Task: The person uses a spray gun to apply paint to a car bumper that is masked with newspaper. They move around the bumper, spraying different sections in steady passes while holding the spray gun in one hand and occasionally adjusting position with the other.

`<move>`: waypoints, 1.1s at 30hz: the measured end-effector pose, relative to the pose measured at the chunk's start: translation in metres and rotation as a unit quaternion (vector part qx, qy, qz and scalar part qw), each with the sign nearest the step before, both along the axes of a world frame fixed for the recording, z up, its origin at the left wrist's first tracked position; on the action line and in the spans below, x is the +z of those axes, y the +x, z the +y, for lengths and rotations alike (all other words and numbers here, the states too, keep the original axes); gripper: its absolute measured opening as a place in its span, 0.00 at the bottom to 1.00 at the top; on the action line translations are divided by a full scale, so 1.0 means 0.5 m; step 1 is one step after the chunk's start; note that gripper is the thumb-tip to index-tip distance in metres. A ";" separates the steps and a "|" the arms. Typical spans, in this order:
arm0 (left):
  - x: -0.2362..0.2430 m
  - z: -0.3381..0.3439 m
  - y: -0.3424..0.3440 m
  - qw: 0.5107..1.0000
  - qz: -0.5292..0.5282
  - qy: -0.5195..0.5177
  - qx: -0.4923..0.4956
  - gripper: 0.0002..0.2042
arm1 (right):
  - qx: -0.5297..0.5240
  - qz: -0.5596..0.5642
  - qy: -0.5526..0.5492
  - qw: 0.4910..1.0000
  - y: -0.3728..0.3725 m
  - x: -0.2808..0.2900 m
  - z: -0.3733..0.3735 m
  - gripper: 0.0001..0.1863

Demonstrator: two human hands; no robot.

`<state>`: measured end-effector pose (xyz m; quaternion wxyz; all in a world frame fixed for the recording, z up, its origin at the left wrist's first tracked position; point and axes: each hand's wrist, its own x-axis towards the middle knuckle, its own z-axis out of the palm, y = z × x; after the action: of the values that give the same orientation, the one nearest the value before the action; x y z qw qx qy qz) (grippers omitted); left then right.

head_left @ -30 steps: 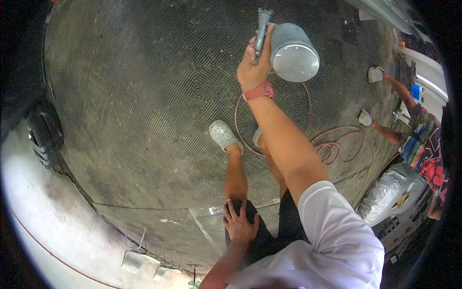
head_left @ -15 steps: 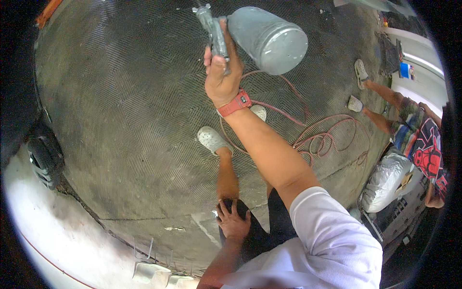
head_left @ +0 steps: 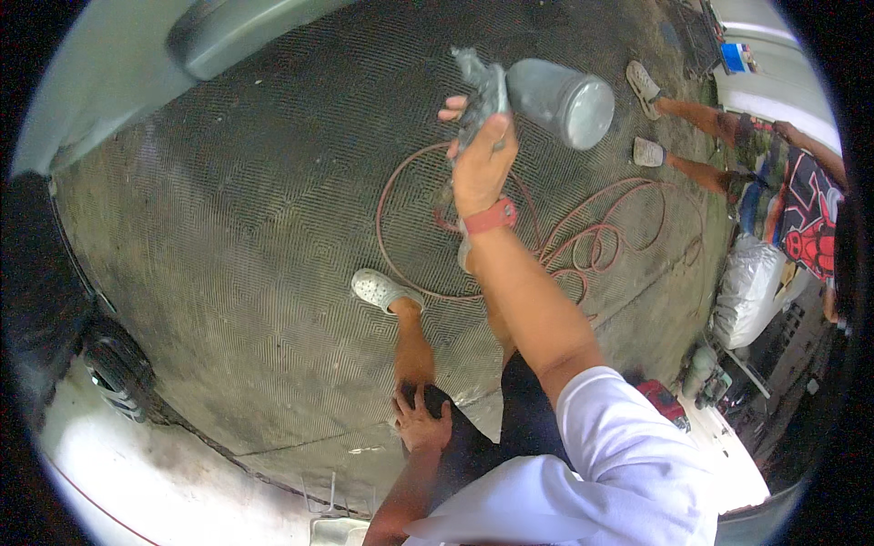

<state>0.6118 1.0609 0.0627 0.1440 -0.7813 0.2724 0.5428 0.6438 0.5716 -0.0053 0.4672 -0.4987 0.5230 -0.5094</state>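
Observation:
A grey paint spray gun (head_left: 485,96) is gripped in my right hand (head_left: 484,159), held out at arm's length over the floor. Its grey cylindrical cup (head_left: 557,102) sticks out to the right, tilted with its round end outward. Blur hides the gun's trigger and nozzle detail. A red watch is strapped on that wrist. My left hand (head_left: 423,426) lies on my left knee with its fingers spread, holding nothing. A reddish hose (head_left: 384,232) loops over the floor beneath the gun; where it joins the gun is not clear.
At the upper left is a grey panel (head_left: 246,41), like a vehicle bumper. A person (head_left: 797,191) stands at the right, with a silver-covered bundle (head_left: 746,291) beside them. A dark wheel (head_left: 114,364) is at the left. Hose coils (head_left: 592,241) spread across the patterned floor (head_left: 273,227).
My right hand has carried the spray gun right and slightly down in the picture. The view has shifted, bringing the grey panel in at upper left. My left hand stays on the knee.

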 end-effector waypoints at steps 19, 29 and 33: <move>0.003 -0.200 -0.153 0.983 -0.027 0.151 -0.096 0.44 | -0.021 0.066 0.036 0.997 -0.375 0.016 -0.429 0.36; 0.016 -0.175 -0.167 0.990 -0.011 0.070 -0.124 0.44 | 0.049 -0.021 0.089 0.995 -0.436 0.083 -0.459 0.31; 0.033 -0.180 -0.181 0.984 0.016 0.031 -0.175 0.44 | -0.019 0.014 0.054 0.998 -0.445 0.058 -0.525 0.34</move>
<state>0.5214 0.9707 0.0790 0.2565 -0.7083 0.3898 0.5297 0.4214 0.3090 0.0237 0.4760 -0.4704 0.5654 -0.4821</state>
